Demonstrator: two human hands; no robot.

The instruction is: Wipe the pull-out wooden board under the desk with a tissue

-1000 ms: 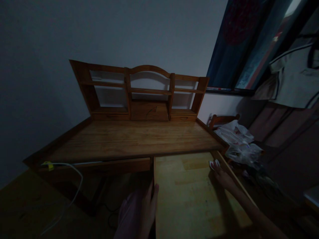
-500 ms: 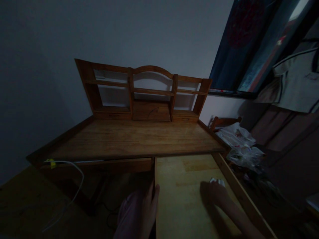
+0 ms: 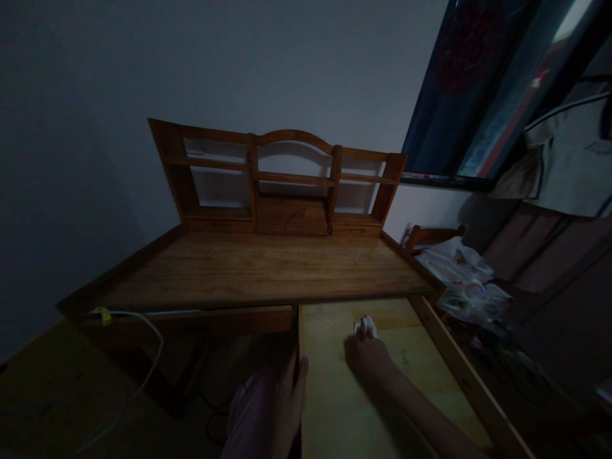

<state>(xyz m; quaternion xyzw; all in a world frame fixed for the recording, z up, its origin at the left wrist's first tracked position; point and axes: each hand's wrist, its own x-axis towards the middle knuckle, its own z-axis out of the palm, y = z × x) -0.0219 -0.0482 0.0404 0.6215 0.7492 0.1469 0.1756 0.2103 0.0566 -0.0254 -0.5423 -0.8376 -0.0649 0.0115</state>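
Note:
A wooden drawer (image 3: 325, 395) with a pale bottom is pulled out from under the right side of the desk (image 3: 268, 268). At its left wall is my left hand (image 3: 291, 395), thumb along the top edge and the other fingers down the outer side. My right hand (image 3: 370, 357) is inside the drawer, pressed on its bottom. Its fingers are closed on a crumpled white cloth (image 3: 368, 326), which looks like a wipe or tissue. A small dark mark (image 3: 404, 357) shows on the drawer bottom, right of that hand.
A wooden shelf unit (image 3: 291, 178) stands at the back of the desk against the wall. To the left, a white cable (image 3: 155, 338) hangs from the desk's front. On the right are a chair (image 3: 435, 234) with plastic bags (image 3: 459, 261) and hanging clothes (image 3: 568, 153).
My right hand has slid left and farther into the drawer with the white cloth. The dark mark on the bottom now shows. My left hand stays at the drawer's left wall.

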